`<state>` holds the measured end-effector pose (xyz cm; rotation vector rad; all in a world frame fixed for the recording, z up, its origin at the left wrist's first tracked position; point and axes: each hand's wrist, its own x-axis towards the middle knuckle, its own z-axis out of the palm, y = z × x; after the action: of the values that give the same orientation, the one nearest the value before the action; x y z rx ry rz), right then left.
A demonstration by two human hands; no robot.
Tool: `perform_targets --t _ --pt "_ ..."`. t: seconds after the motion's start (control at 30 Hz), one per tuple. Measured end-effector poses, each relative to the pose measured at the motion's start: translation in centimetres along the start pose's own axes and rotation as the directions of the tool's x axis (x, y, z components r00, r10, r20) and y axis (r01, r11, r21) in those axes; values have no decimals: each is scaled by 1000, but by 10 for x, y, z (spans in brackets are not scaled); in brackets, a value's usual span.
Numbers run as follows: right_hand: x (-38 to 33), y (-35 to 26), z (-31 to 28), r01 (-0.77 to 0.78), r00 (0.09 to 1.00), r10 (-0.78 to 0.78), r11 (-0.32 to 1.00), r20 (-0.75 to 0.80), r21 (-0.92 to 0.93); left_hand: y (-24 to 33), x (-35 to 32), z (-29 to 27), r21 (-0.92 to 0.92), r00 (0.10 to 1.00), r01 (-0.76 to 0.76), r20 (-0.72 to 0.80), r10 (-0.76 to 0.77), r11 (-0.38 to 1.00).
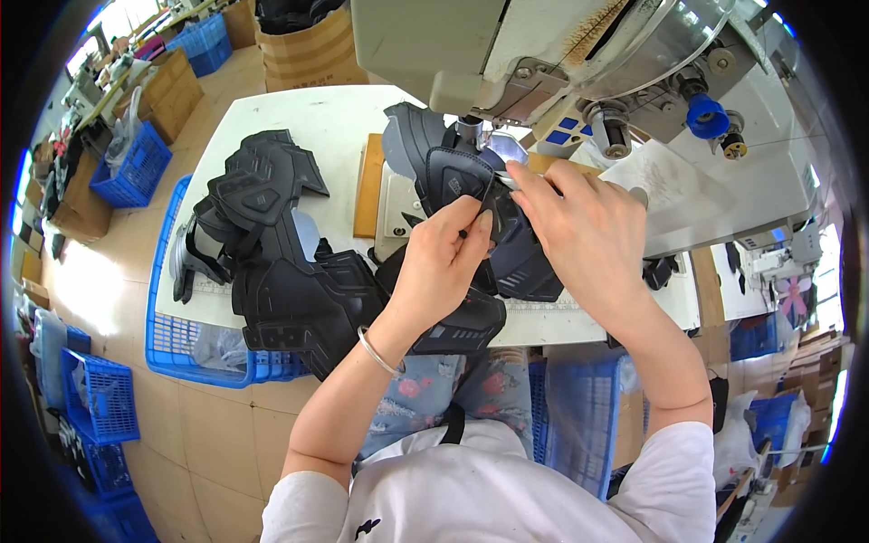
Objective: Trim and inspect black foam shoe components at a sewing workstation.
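A black padded panel [453, 175] with a moulded, stitched surface lies under the head of a sewing machine [529, 68]. My left hand [444, 258] is closed, thumb and fingers pinching the panel's near edge. Just right of the needle area, my right hand [584, 222] has thumb and fingers drawn together over the same piece. A small pale, shiny bit shows at those fingertips; what they grip I cannot make out. Further black moulded pieces [308, 303] are heaped to the left of my left hand, some joined to each other.
The white table [272, 113] carries the machine and the heap. Below its left edge stands a blue plastic crate [163, 339] with clear bags. Another blue crate [579, 416] is by my right knee. Cardboard boxes [312, 50] and more blue crates [131, 167] stand around.
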<state>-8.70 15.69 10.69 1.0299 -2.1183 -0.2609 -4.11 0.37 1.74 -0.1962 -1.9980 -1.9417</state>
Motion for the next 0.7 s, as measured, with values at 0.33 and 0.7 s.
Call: perform_targets --t 0.33,0.7 --pt "7 -1 -4 -51 998 46 994 54 92 -5 1 1 -4 999 -43 -28 43 999" --pt "9 2 4 27 999 -30 997 34 74 2 0 -6 51 1000 10 4 -10 999"
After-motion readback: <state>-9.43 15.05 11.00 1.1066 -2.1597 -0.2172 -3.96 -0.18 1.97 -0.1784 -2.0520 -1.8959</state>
